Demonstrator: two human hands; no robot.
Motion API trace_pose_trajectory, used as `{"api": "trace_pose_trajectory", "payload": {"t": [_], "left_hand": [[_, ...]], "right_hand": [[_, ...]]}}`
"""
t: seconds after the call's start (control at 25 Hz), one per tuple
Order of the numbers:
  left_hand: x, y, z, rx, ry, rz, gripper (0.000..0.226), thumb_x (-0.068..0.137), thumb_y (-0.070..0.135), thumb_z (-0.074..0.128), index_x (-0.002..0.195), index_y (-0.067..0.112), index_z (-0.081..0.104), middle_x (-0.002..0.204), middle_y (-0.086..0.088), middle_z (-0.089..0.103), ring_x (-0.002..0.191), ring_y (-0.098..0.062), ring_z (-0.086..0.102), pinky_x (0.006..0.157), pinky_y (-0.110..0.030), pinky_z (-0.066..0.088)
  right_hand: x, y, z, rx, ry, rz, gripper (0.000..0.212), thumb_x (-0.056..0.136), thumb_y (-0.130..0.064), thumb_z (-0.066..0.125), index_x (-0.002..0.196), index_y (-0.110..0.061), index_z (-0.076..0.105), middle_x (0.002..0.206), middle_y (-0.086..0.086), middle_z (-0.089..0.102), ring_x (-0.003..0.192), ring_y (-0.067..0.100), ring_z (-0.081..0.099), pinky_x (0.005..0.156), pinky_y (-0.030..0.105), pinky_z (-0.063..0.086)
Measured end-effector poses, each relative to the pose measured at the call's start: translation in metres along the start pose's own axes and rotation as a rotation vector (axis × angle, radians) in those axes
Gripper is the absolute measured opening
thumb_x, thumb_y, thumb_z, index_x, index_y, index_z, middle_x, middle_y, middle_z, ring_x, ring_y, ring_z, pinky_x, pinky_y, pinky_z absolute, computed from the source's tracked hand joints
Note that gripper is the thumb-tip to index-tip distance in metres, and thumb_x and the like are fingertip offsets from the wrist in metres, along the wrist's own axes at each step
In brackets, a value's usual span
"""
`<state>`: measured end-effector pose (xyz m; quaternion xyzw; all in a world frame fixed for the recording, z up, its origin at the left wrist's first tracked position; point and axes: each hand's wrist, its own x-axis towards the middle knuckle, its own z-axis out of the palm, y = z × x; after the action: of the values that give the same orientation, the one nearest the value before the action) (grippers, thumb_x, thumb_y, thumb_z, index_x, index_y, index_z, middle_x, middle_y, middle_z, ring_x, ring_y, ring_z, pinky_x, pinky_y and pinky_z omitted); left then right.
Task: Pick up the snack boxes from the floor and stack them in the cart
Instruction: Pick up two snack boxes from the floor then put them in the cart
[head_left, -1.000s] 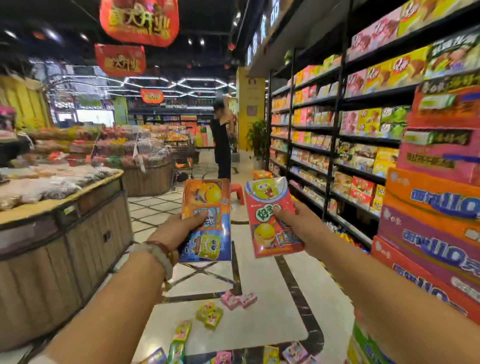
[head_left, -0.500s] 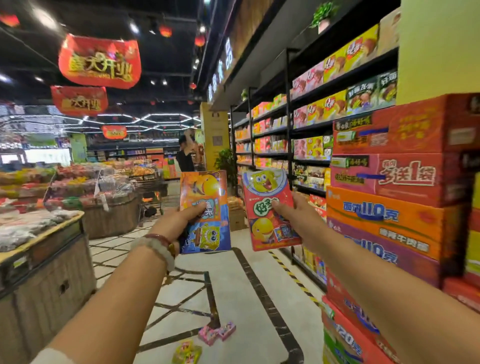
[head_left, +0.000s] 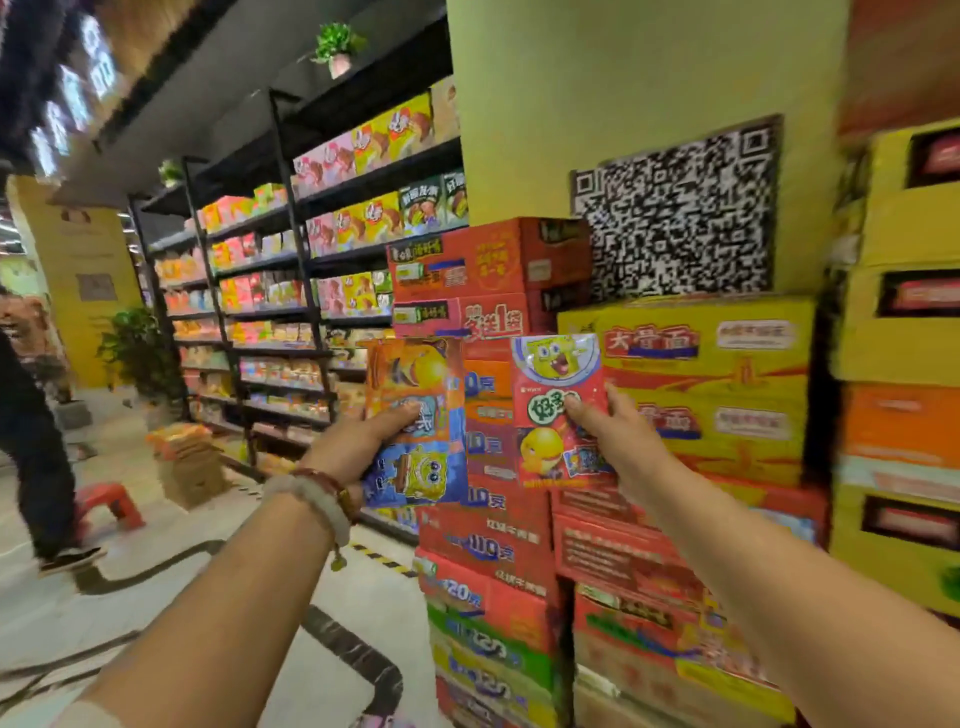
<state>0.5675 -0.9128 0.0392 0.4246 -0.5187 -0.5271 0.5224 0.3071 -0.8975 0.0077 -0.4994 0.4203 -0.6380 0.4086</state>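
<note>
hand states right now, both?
Left hand: grips the orange-and-blue snack box.
Right hand: grips the red snack box.

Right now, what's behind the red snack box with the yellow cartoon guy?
Behind the red snack box in the right hand stand stacked cartons, a yellow one and red ones. The box hides parts of their fronts, so that print cannot be seen.

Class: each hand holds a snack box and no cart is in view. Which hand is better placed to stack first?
Neither clearly. The left hand grips the orange-blue box, the right hand the red box, at similar height; no cart shows.
</note>
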Motion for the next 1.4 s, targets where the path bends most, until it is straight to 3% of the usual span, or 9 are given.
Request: {"api": "trace_pose_trajectory", "payload": {"t": [0.12, 0.24, 0.36, 0.64, 0.88, 1.0, 1.12, 1.2, 1.4], "left_hand": [[0.004, -0.010, 0.074, 0.033, -0.147, -0.005, 0.093, 0.046, 0.049, 0.089, 0.123, 0.010, 0.055, 0.111, -0.017, 0.068, 0.094, -0.034, 0.068, 0.086, -0.057, 0.051], [-0.016, -0.016, 0.172, 0.002, -0.344, -0.040, 0.055, 0.068, 0.037, 0.080, 0.110, 0.005, 0.062, 0.099, -0.018, 0.071, 0.085, -0.031, 0.069, 0.087, -0.052, 0.053], [-0.046, -0.021, 0.277, -0.037, -0.512, -0.072, 0.029, 0.080, 0.025, 0.070, 0.102, 0.007, 0.063, 0.078, -0.012, 0.073, 0.064, -0.024, 0.071, 0.067, -0.042, 0.059], [-0.177, -0.044, 0.517, -0.149, -0.919, -0.144, 0.037, 0.076, 0.026, 0.072, 0.106, 0.009, 0.059, 0.088, -0.015, 0.073, 0.074, -0.028, 0.071, 0.075, -0.046, 0.057], [-0.273, -0.066, 0.684, -0.142, -1.203, -0.133, 0.075, 0.055, 0.044, 0.084, 0.116, 0.008, 0.059, 0.104, -0.015, 0.070, 0.088, -0.026, 0.065, 0.079, -0.038, 0.053], [-0.300, -0.074, 0.757, -0.124, -1.309, -0.120, 0.088, 0.038, 0.057, 0.087, 0.109, 0.013, 0.060, 0.109, -0.017, 0.068, 0.102, -0.031, 0.065, 0.093, -0.050, 0.050], [-0.326, -0.083, 0.825, -0.102, -1.437, -0.124, 0.036, 0.073, 0.034, 0.076, 0.094, 0.015, 0.053, 0.068, -0.003, 0.074, 0.061, -0.013, 0.071, 0.057, -0.029, 0.059], [-0.340, -0.087, 0.866, -0.082, -1.497, -0.080, 0.017, 0.084, 0.025, 0.065, 0.083, 0.019, 0.050, 0.053, -0.002, 0.068, 0.035, -0.005, 0.057, 0.037, -0.021, 0.045], [-0.362, -0.097, 0.986, -0.106, -1.751, -0.065, 0.041, 0.065, 0.043, 0.077, 0.087, 0.011, 0.063, 0.067, -0.005, 0.071, 0.048, -0.012, 0.063, 0.049, -0.021, 0.052]], "right_hand": [[-0.046, -0.021, -0.082, -0.080, 0.166, -0.012, 0.043, 0.089, -0.027, 0.064, 0.128, -0.018, 0.047, 0.117, 0.009, 0.066, 0.095, 0.028, 0.068, 0.077, 0.041, 0.057], [-0.098, -0.053, -0.165, -0.169, 0.329, -0.039, 0.042, 0.089, -0.029, 0.065, 0.126, -0.019, 0.048, 0.117, 0.010, 0.066, 0.095, 0.028, 0.068, 0.078, 0.042, 0.057], [-0.158, -0.091, -0.244, -0.219, 0.501, -0.072, 0.041, 0.089, -0.027, 0.064, 0.125, -0.019, 0.046, 0.112, 0.008, 0.067, 0.088, 0.024, 0.069, 0.067, 0.035, 0.057], [-0.333, -0.178, -0.422, -0.355, 0.851, -0.129, 0.043, 0.089, -0.022, 0.064, 0.128, -0.013, 0.050, 0.108, 0.013, 0.070, 0.074, 0.022, 0.071, 0.062, 0.036, 0.058], [-0.458, -0.225, -0.532, -0.467, 1.123, -0.126, 0.038, 0.089, -0.026, 0.064, 0.123, -0.015, 0.053, 0.105, 0.012, 0.071, 0.085, 0.031, 0.071, 0.074, 0.048, 0.058], [-0.492, -0.232, -0.577, -0.458, 1.231, -0.148, 0.035, 0.090, -0.024, 0.064, 0.122, -0.016, 0.053, 0.103, 0.011, 0.072, 0.081, 0.028, 0.072, 0.070, 0.043, 0.058], [-0.510, -0.235, -0.621, -0.462, 1.340, -0.165, 0.035, 0.090, -0.023, 0.064, 0.122, -0.017, 0.052, 0.105, 0.013, 0.071, 0.084, 0.031, 0.071, 0.069, 0.043, 0.059], [-0.518, -0.234, -0.647, -0.458, 1.405, -0.193, 0.034, 0.090, -0.020, 0.062, 0.123, -0.016, 0.052, 0.107, 0.015, 0.070, 0.086, 0.032, 0.070, 0.072, 0.045, 0.058], [-0.538, -0.242, -0.700, -0.481, 1.542, -0.219, 0.023, 0.092, -0.015, 0.059, 0.115, -0.018, 0.056, 0.105, 0.014, 0.070, 0.081, 0.027, 0.071, 0.066, 0.040, 0.059]]}}
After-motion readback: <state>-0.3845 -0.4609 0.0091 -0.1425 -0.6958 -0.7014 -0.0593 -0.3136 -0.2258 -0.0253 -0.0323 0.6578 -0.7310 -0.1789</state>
